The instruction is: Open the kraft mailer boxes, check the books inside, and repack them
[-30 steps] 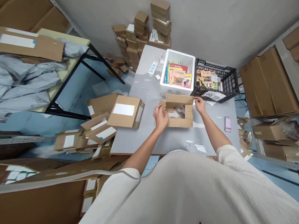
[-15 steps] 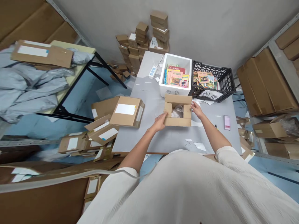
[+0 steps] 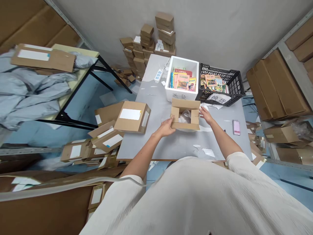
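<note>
An opened cardboard box (image 3: 185,104) sits in the middle of the grey table, its flaps folded outward. Crumpled clear plastic (image 3: 185,116) shows inside it; whatever lies beneath is hidden. At the box's left side, my left hand (image 3: 167,126) grips the wall and flap edge. My right hand (image 3: 205,115) holds the right side, fingers at the edge of the flap. Just behind the box stand a white foam box (image 3: 182,95) with colourful books (image 3: 183,81) and a black plastic crate (image 3: 236,85) with more books (image 3: 214,81).
A closed carton (image 3: 128,122) stands on the table's left edge, above piled cartons (image 3: 107,138). A power strip (image 3: 159,75), paper scraps (image 3: 208,152) and a pink, blurred-out object (image 3: 236,127) lie on the table (image 3: 171,147). Stacked boxes (image 3: 165,29) line the wall.
The box has tipped slightly, so its front flap looks narrower and a pale patch shows below its front edge. Both hands remain on its sides. The whole view has shifted a little.
</note>
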{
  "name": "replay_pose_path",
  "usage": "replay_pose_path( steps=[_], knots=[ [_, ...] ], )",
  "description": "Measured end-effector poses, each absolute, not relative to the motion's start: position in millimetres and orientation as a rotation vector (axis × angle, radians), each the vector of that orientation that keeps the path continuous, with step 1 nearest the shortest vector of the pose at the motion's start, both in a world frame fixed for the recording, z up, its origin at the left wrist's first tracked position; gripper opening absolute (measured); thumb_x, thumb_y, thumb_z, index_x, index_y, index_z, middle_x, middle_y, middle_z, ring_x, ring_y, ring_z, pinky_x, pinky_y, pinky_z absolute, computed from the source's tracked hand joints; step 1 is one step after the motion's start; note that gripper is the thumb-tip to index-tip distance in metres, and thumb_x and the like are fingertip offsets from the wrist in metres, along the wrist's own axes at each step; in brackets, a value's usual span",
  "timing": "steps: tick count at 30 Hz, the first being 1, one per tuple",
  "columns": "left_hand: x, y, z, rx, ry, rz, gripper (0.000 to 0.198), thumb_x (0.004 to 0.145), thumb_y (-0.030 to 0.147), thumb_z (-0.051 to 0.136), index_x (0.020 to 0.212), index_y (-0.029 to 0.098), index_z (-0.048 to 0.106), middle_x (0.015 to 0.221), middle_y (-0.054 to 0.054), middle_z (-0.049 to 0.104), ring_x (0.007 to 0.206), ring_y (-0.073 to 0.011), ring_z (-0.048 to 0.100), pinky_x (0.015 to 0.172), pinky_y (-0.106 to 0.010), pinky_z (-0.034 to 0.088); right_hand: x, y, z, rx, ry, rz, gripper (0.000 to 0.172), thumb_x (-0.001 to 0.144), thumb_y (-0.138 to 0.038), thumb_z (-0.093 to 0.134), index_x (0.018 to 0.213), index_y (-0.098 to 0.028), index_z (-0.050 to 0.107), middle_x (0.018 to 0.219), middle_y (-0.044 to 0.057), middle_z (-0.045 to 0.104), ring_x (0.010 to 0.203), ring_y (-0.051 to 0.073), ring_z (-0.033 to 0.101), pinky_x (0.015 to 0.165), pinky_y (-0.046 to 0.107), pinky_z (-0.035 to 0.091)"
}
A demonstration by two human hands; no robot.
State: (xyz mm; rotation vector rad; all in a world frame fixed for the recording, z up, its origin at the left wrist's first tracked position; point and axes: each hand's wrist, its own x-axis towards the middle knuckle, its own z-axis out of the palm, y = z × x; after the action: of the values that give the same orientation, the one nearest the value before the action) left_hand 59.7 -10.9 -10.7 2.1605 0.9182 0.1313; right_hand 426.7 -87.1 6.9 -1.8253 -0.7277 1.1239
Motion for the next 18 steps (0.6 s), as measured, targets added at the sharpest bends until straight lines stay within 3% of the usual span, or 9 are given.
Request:
replay_pose_path(
  steps=[4, 9, 12, 14, 18],
  knots=[
    [68, -8, -11, 1.988, 1.112, 0.305, 0.075, 0.108, 0.040, 0.051, 0.178, 0.021, 0.033, 0.158, -0.017, 0.069, 0.136, -0.0334, 0.071, 0.117, -0.050, 0.057, 425, -87, 4, -1.800, -0.706, 1.122, 0.069, 0.101, -0.060, 0.066, 0.166, -0.040, 0.055, 0.165, 0.006, 0.066, 0.141, 0.030, 0.069, 0.121, 0.056, 0.057],
    [89, -10, -17, 2.046, 1.361, 0.400, 0.054, 0.105, 0.024, 0.053, 0.159, 0.021, 0.053, 0.154, -0.020, 0.062, 0.124, -0.0350, 0.072, 0.108, -0.052, 0.059, 416, -98, -10, -1.813, -0.796, 1.013, 0.079, 0.087, -0.052, 0.079, 0.159, -0.031, 0.056, 0.165, 0.015, 0.061, 0.144, 0.033, 0.065, 0.123, 0.056, 0.056],
    [96, -15, -17, 2.136, 1.370, 0.373, 0.040, 0.107, 0.021, 0.049, 0.144, 0.024, 0.064, 0.153, -0.018, 0.062, 0.123, -0.0352, 0.070, 0.110, -0.052, 0.057, 406, -115, -15, -1.903, -0.947, 0.856, 0.073, 0.083, -0.043, 0.077, 0.153, -0.028, 0.058, 0.166, 0.016, 0.057, 0.143, 0.034, 0.064, 0.124, 0.058, 0.054],
    [98, -21, -16, 2.188, 1.357, 0.352, 0.040, 0.108, 0.021, 0.046, 0.142, 0.025, 0.067, 0.158, -0.017, 0.061, 0.130, -0.0354, 0.068, 0.114, -0.052, 0.055, 398, -127, -16, -1.973, -1.074, 0.778, 0.064, 0.085, -0.040, 0.073, 0.147, -0.027, 0.061, 0.163, 0.015, 0.058, 0.139, 0.035, 0.066, 0.122, 0.059, 0.055],
    [101, -35, -12, 2.245, 1.334, 0.274, 0.057, 0.105, 0.023, 0.049, 0.161, 0.018, 0.057, 0.174, -0.023, 0.046, 0.142, -0.0416, 0.061, 0.118, -0.057, 0.051, 382, -145, -12, -2.045, -1.329, 0.713, 0.046, 0.088, -0.033, 0.067, 0.133, -0.024, 0.071, 0.152, 0.016, 0.065, 0.132, 0.034, 0.068, 0.123, 0.059, 0.055]
  ],
)
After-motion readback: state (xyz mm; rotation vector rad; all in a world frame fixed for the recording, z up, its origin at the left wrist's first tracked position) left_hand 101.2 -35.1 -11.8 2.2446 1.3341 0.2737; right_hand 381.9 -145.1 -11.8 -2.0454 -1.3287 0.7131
